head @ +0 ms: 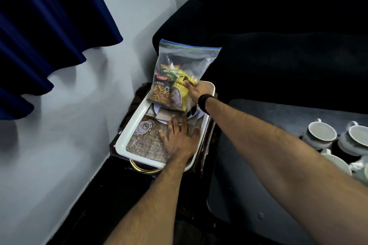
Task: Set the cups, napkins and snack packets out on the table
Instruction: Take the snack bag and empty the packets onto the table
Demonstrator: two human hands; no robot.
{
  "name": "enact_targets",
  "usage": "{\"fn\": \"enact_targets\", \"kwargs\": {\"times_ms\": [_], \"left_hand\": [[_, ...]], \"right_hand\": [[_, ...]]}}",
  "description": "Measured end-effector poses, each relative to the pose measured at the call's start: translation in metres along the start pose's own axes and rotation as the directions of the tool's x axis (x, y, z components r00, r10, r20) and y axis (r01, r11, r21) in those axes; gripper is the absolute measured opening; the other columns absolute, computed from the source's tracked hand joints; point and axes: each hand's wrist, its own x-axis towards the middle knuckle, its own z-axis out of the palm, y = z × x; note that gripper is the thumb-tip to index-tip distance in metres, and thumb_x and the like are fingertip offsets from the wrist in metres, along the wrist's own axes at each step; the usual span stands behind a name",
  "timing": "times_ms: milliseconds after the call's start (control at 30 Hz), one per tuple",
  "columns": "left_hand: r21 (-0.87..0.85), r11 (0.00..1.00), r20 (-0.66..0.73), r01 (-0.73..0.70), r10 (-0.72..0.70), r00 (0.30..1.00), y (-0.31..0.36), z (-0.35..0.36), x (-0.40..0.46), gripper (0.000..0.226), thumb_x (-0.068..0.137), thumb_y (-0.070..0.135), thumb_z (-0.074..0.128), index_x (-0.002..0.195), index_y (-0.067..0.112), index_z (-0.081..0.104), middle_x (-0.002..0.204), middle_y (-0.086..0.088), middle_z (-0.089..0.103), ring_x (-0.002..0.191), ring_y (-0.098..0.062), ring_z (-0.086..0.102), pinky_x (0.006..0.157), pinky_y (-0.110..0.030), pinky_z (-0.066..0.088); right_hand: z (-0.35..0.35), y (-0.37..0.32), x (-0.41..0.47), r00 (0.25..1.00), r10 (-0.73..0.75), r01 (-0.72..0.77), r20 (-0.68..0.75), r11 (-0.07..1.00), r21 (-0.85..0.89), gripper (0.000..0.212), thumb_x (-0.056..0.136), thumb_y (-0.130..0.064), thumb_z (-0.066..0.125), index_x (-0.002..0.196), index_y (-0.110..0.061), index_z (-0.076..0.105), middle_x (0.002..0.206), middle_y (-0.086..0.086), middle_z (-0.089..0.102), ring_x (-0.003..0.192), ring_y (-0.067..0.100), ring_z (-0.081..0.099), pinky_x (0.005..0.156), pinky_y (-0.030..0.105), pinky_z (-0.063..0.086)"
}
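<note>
A pale wall (65, 125) is seen at left, with a dark blue curtain (39, 26) hanging across the upper left corner. A dark sofa (278, 36) fills the upper right. A dark surface (268, 125) lies at right, near the sofa; white cups (321, 132) are grouped at its right edge, some on saucers, their mouths turned up.

A white rectangular tray (127, 135) is set on a dark stand beside the wall, left of the surface. Its floor is lined with a burlap-patterned mat (147, 145). A small clear glass piece (143, 127) lies on the mat near the tray's left edge. Pale paper or card pieces, possibly napkins, are partly seen under the bag at the tray's far half; what they are cannot be told.

A clear zip bag (179, 65) with a blue seal strip is held tilted over the far end of the tray, its lower edge at or just above the tray. Snack packets (169, 91) are seen inside it: one brown and red, marked "MIXTURE", one yellow, and a green one behind them.

The right hand (199, 91), a dark band at the wrist, has its fingers closed on the bag's lower right side. The left hand (177, 139) is laid flat on the mat at the tray's near right part, fingers spread, nothing gripped.
</note>
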Motion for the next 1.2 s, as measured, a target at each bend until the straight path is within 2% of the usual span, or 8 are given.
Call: {"fn": "enact_targets", "kwargs": {"times_ms": [167,300,433,533,633,833,967,1200], "left_hand": [[0.011,1.000,0.031,0.009,-0.010,0.999,0.004,-0.008,-0.008,0.077,0.091,0.064,0.015,0.158,0.028,0.006,0.166,-0.006,-0.001,0.153,-0.023,-0.004,0.118,-0.058,-0.005],[-0.016,0.997,0.237,0.079,-0.072,0.969,0.006,-0.031,-0.005,0.073,0.096,0.060,0.026,0.158,0.030,0.001,0.165,-0.006,-0.010,0.152,-0.026,-0.008,0.119,-0.057,-0.006],[-0.378,0.912,0.339,0.163,-0.028,0.940,0.029,-0.065,-0.011,0.057,0.096,0.031,0.052,0.148,0.012,0.042,0.147,-0.015,0.047,0.135,-0.032,0.044,0.107,-0.037,0.041],[-0.436,0.896,0.176,0.083,-0.006,0.984,0.055,-0.086,-0.033,0.061,0.091,0.040,0.062,0.143,0.012,0.048,0.141,-0.009,0.054,0.132,-0.029,0.049,0.101,-0.031,0.039],[-0.414,0.910,0.025,-0.025,0.038,0.999,0.092,-0.099,-0.057,0.058,0.089,0.051,0.059,0.133,0.013,0.057,0.133,-0.010,0.061,0.125,-0.028,0.055,0.099,-0.032,0.041],[-0.658,0.751,0.007,-0.052,0.076,0.997,0.173,-0.117,-0.106,0.039,0.090,0.054,0.056,0.085,0.018,0.069,0.091,-0.002,0.071,0.091,-0.020,0.064,0.085,-0.030,0.050],[-0.734,0.679,0.102,0.012,0.093,0.990,0.195,-0.120,-0.122,0.057,0.087,0.067,0.051,0.077,0.014,0.070,0.072,0.001,0.069,0.070,-0.013,0.063,0.071,-0.029,0.048],[-0.728,0.685,0.139,0.019,0.120,0.983,0.214,-0.129,-0.135,0.080,0.062,0.081,0.063,0.083,0.004,0.072,0.077,-0.004,0.071,0.069,-0.016,0.064,0.061,-0.026,0.047]], "right_hand": [[-0.044,0.002,-0.011,0.988,-0.105,0.119,-0.115,0.985,0.123,0.031,0.094,-0.030,0.054,0.096,-0.004,0.072,0.087,0.019,0.069,0.091,0.032,0.068,0.062,0.031,0.041],[-0.123,0.006,-0.029,0.964,-0.157,0.199,-0.216,0.961,0.190,0.044,0.096,-0.037,0.055,0.086,0.003,0.070,0.079,0.021,0.067,0.080,0.028,0.067,0.061,0.032,0.038],[-0.189,0.022,-0.059,0.933,-0.143,0.224,-0.330,0.949,0.222,0.047,0.097,-0.044,0.052,0.089,-0.002,0.071,0.077,0.010,0.062,0.078,0.019,0.060,0.063,0.027,0.037],[-0.210,0.055,-0.089,0.937,-0.068,0.142,-0.342,0.970,0.197,0.043,0.097,-0.041,0.052,0.099,-0.002,0.071,0.088,0.019,0.068,0.087,0.029,0.065,0.066,0.029,0.039],[-0.206,0.098,-0.122,0.954,-0.026,0.058,-0.299,0.993,0.101,0.034,0.099,-0.027,0.051,0.108,-0.001,0.070,0.100,0.029,0.068,0.101,0.042,0.064,0.075,0.038,0.045],[-0.175,0.175,-0.189,0.987,0.136,-0.146,-0.082,0.979,-0.139,0.036,0.094,-0.022,0.045,0.110,0.003,0.065,0.118,0.027,0.064,0.112,0.042,0.059,0.089,0.042,0.045],[-0.174,0.185,-0.219,0.994,0.103,-0.090,0.030,0.955,-0.283,0.045,0.097,-0.040,0.043,0.107,-0.003,0.065,0.120,0.022,0.064,0.112,0.036,0.061,0.091,0.036,0.047],[-0.181,0.175,-0.243,0.995,-0.074,0.095,0.060,0.820,-0.564,0.037,0.094,-0.025,0.046,0.124,-0.008,0.058,0.130,0.015,0.056,0.121,0.033,0.053,0.096,0.036,0.046]]}}
